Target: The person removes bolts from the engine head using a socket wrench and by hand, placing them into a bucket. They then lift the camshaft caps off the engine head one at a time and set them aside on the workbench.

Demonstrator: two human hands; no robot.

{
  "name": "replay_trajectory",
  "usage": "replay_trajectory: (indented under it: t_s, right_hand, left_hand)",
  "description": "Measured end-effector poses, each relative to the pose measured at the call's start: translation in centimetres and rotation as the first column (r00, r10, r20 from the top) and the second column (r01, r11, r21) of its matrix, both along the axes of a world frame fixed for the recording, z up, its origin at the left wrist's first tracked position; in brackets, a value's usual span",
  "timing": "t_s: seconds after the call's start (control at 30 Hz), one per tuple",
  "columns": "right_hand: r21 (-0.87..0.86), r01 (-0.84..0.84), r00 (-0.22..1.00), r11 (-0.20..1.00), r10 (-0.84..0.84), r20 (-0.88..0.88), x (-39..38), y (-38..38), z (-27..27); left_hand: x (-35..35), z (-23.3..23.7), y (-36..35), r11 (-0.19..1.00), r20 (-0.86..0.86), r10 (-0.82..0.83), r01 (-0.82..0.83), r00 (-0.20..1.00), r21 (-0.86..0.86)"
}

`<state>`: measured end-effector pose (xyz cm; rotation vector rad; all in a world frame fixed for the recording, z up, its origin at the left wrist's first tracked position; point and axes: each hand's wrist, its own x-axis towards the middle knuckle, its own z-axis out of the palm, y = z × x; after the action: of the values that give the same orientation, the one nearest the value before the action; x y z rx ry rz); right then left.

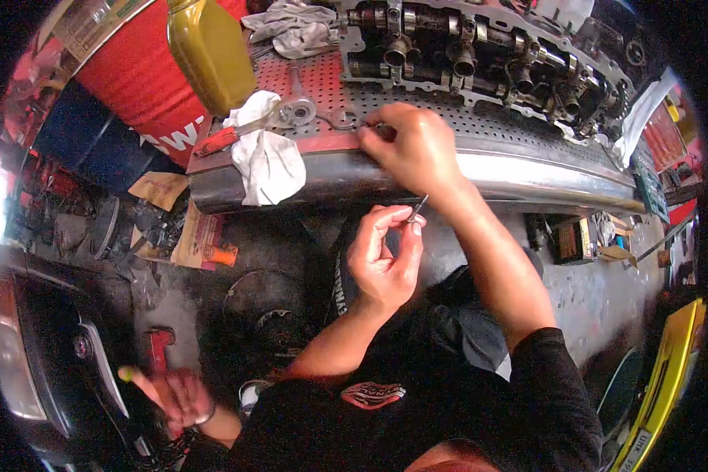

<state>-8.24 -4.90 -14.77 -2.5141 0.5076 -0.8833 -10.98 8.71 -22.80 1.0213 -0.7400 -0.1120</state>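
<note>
Oil jug: an olive-yellow plastic jug [212,59] stands at the left end of the perforated metal workbench [479,122]; its contents are hidden.
Drums: a red drum [126,79] with white lettering, and a dark blue drum [86,130] to its left; neither shows what is inside.
Engine part: a large, oily cylinder head [479,63] takes up the back and right of the bench.
Rags: a white rag [269,167] hangs over the front edge, partly covering a red-handled tool [216,141]; more crumpled rags [295,27] lie at the back.
Beside the rag: a metal part with a round ringed end [297,112].
Other person: a blurred hand [182,397] at lower left, apart from the wearer's hands.
Small piece: thin, dark and pointed [422,206], it is above the floor just in front of the bench, near the right wrist.
Left hand: this hand [385,259] pinches the small piece between fingertips and thumb.
Right hand: over the bench edge, this hand [421,145] has thumb and fingers close together around something dark, too blurred to name.
</note>
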Motion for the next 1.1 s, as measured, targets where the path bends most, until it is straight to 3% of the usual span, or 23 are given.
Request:
replay_trajectory:
  t_s: [0.3,0.37,0.43,0.5,0.57,0.63,0.77,0.83,0.9,1.0,1.1]
  right_hand:
    - [-0.064,-0.132,0.979,0.989,0.119,-0.168,2.6,0.5,0.5]
    - [0.029,-0.176,0.983,0.984,0.177,-0.041,1.2,0.1,0.9]
    - [0.096,-0.12,0.99,0.988,0.111,0.092,-1.5,-0.6,0.8]
    - [0.433,-0.068,0.987,0.899,-0.002,0.161,-5.7,-1.0,0.2]
    - [0.367,0.102,0.963,0.925,-0.185,0.198,-10.6,-1.5,-1.5]
    - [0.583,0.195,0.873,0.788,-0.411,0.264,-15.9,-1.7,-3.7]
    - [0.562,0.44,0.677,0.7,-0.67,0.304,-28.6,-4.1,-8.1]
    - [0.547,0.642,0.52,0.538,-0.829,0.206,-35.7,-4.3,-9.4]
    - [0.57,0.687,0.393,0.451,-0.89,0.231,-44.4,-4.8,-13.1]
    - [0.582,0.774,0.23,0.251,-0.967,0.111,-53.5,-2.8,-17.9]
    - [0.551,0.827,0.158,0.108,-0.986,-0.044,-58.3,1.1,-22.1]
  left_hand:
    - [0.8,0.2,1.0,0.999,-0.016,0.046,-0.046,0.999,-0.02]
    - [1.0,-0.1,1.1,0.997,-0.001,0.073,-0.073,0.997,-0.032]
    - [1.1,-0.3,1.0,0.995,0.009,0.082,-0.081,0.997,-0.06]
    - [1.3,-0.3,1.0,0.995,0.04,0.093,-0.091,0.995,-0.046]
    - [1.6,-0.3,0.6,0.994,0.079,0.092,-0.088,0.993,-0.061]
    - [1.8,-0.5,-0.2,0.994,0.122,0.074,-0.062,0.99,-0.095]
    - [1.7,-0.7,-1.3,0.996,0.132,-0.017,0.028,0.991,-0.08]
    - [1.0,-0.9,-1.7,0.995,0.079,-0.076,0.081,0.994,-0.063]
    - [0.6,-1.0,-2.3,0.992,0.06,-0.11,0.114,0.992,-0.055]
    - [-0.5,-1.1,-2.9,0.991,0.031,-0.131,0.13,0.991,0.006]
    - [-1.9,-0.4,-3.2,0.985,-0.02,-0.133,0.134,0.991,0.104]
